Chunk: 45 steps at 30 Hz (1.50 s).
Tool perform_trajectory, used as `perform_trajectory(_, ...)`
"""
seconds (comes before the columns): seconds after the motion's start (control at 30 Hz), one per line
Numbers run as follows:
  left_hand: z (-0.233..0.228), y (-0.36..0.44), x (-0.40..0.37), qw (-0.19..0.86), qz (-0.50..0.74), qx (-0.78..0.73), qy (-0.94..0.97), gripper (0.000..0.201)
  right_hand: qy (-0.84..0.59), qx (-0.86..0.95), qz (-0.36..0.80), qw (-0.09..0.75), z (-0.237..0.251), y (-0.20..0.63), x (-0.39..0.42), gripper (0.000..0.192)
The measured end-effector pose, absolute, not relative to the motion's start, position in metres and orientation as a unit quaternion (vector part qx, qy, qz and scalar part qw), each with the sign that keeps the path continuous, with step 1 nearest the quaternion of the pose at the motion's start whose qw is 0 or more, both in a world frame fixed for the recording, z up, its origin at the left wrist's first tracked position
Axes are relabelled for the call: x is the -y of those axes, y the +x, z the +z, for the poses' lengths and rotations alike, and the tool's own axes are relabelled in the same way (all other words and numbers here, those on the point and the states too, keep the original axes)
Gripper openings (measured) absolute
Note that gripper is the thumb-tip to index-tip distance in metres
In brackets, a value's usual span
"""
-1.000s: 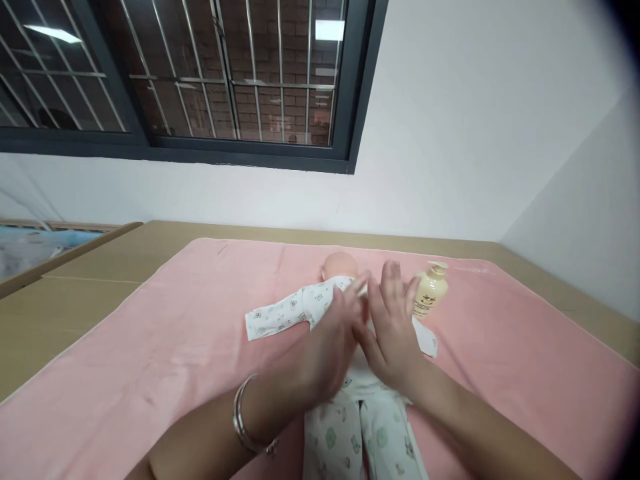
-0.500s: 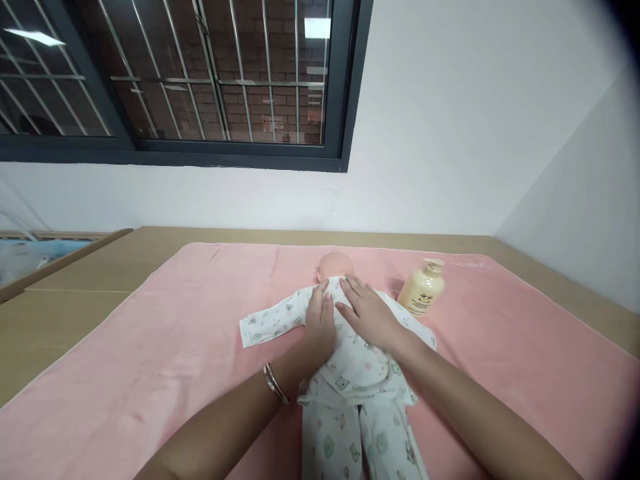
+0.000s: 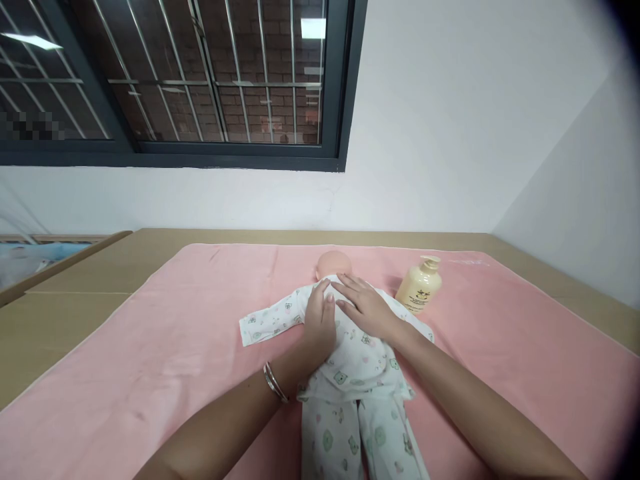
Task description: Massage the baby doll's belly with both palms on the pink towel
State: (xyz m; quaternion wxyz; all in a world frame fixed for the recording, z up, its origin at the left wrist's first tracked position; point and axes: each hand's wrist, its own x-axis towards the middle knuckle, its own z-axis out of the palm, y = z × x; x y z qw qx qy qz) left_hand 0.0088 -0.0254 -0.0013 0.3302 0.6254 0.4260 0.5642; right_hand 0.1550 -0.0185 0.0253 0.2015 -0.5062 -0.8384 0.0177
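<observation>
A baby doll (image 3: 363, 363) in white printed pyjamas lies stretched out, its bald head pointing away from me and its face out of sight. My left hand (image 3: 320, 320) rests on its upper body on the left side, edge down, fingers extended. Flat across the upper body on the right lies my right hand (image 3: 367, 308), fingers outstretched and slightly spread. Neither hand grips anything. One sleeve reaches out to the left; the other is partly covered by my right forearm. Beyond that sleeve stands a pale yellow pump bottle (image 3: 419, 287).
A pink sheet (image 3: 175, 373) lies under the doll on a tan padded surface (image 3: 85, 293) with a raised edge at left. Behind it rises a white wall (image 3: 425, 133) with a dark-framed, barred window (image 3: 345, 93). Blue bedding (image 3: 45, 257) shows at far left.
My right hand has shifted slightly to the left over the doll's upper body. My left hand stays in place. The camera view has moved a little.
</observation>
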Motion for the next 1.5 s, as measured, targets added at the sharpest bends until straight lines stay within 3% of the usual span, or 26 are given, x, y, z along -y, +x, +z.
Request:
perform_trajectory(0.1, -0.002, 0.008, 0.025, 0.321, 0.555, -0.432, 0.634, 0.038, -0.587, 0.792, -0.025, 0.168, 0.02, 0.137, 0.037, 0.052)
perform_trajectory(0.27, -0.001, 0.008, 0.024, 0.315, 0.554, -0.442, 0.631, 0.034, -0.485, 0.865, -0.031, 0.123, 0.018, 0.122, 0.057, 0.056)
perform_trajectory(0.53, -0.005, 0.006, 0.017, 0.277, 0.565, -0.424, 0.651, 0.029, -0.573, 0.78, -0.018, 0.249, 0.007, 0.127, 0.037, 0.053)
perform_trajectory(0.73, -0.005, 0.007, 0.015, 0.251, 0.55, -0.416, 0.68, 0.028, -0.559, 0.772, 0.016, 0.303, -0.004, 0.148, 0.021, 0.047)
perform_trajectory(0.97, -0.008, 0.003, 0.008, 0.209, 0.524, -0.42, 0.711, 0.032, -0.615, 0.744, 0.013, 0.261, -0.002, 0.134, 0.048, 0.054)
perform_trajectory(1.1, -0.009, -0.004, -0.005, 0.183, 0.47, -0.459, 0.731, 0.04, -0.598, 0.769, 0.009, 0.227, -0.002, 0.123, 0.066, 0.057)
perform_trajectory(1.23, -0.008, -0.003, -0.001, 0.116, 0.389, -0.501, 0.765, 0.046, -0.568, 0.78, 0.047, 0.257, 0.0, 0.138, 0.047, 0.055)
perform_trajectory(1.4, -0.006, 0.008, 0.028, 0.001, 0.301, -0.525, 0.796, 0.049, -0.602, 0.751, 0.074, 0.26, 0.0, 0.162, 0.016, 0.065)
perform_trajectory(1.5, -0.001, 0.007, 0.029, -0.001, 0.272, -0.523, 0.808, 0.049, -0.624, 0.74, 0.057, 0.246, 0.0, 0.155, 0.026, 0.064)
